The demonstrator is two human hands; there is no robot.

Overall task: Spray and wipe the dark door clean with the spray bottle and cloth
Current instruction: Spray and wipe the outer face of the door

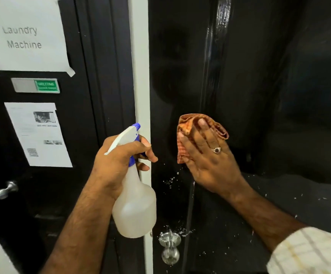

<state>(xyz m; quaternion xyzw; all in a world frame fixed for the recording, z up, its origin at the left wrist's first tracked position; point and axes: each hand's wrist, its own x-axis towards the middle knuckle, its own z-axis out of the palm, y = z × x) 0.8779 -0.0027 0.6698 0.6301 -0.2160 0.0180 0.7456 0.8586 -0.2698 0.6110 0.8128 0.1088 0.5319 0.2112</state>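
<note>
One view only, from the person's head, wide-angle with bent edges. It faces forward and slightly down, square on to the door [259, 95] and very near it, so the dark panel fills the right half. The white jamb [141, 76] runs down the middle; a second door [77, 184] with signs [24, 34] takes the left side. Both forearms enter from the bottom edge, and a knob [170, 248] sits low in the centre.

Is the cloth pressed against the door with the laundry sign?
No, the right hand presses the orange cloth flat on the plain dark door, right of the white frame.
</note>
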